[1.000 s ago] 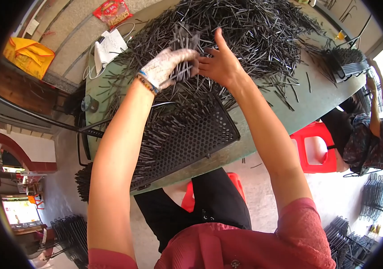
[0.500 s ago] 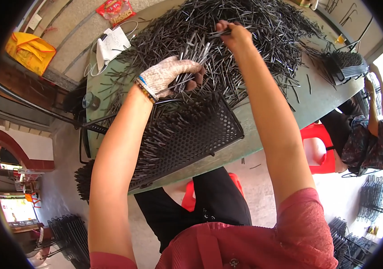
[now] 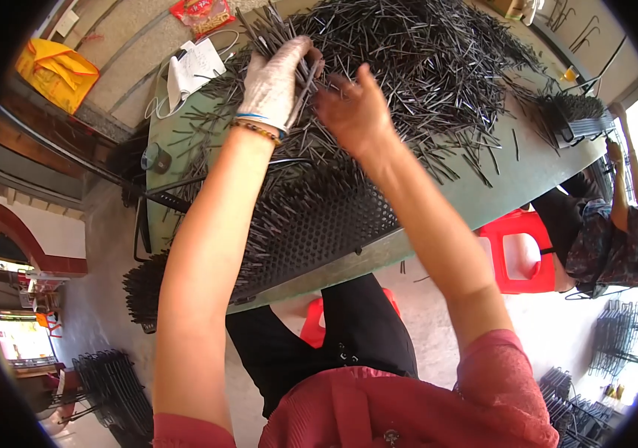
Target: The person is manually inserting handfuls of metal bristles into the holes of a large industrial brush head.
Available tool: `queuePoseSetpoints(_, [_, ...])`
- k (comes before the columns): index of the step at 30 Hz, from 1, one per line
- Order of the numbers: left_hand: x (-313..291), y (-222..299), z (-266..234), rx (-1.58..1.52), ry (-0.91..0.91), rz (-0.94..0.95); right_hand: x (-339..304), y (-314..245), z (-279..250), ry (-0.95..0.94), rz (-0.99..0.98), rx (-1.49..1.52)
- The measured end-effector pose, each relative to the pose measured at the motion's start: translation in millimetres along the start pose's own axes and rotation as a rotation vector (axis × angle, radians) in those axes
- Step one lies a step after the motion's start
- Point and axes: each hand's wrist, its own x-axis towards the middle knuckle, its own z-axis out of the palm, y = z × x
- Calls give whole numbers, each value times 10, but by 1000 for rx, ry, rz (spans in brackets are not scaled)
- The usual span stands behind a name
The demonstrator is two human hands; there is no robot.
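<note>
Right hand (image 3: pixel 355 118) moved from glossy pile (image 3: pixel 438 67) toward left hand (image 3: pixel 273 84), its blurred grip I cannot tell, knit-gloved left grip clamped on thin, straight, dark-grey rods (image 3: pixel 268 31)

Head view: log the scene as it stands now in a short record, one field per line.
Left hand: in an off-white fabric glove, gripping a loose bundle of thin black rods
Right hand: bare, thumb raised, beside the bundle; contact unclear through blur
Pile: large heap of thin black rods, beyond the hands
Tray: black rectangular perforated tray, nearer the person's body, with upright black rods standing in part of it
Surface: pale green smooth table
Far right: another person in dark patterned clothing, by a red plastic stool
</note>
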Motion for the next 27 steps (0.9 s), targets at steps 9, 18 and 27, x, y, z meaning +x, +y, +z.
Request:
queuePoseSetpoints(9, [-58, -34, 50, 440, 45, 337, -592, 347, 253, -140, -219, -145])
queuePoseSetpoints(18, [-1491, 636, -476, 542, -424, 142, -1143, 15, -88, -77, -330, -818])
queuePoseSetpoints(27, [-2959, -189, -787, -385, 37, -627, -1331, 364, -28, -249, -182, -993])
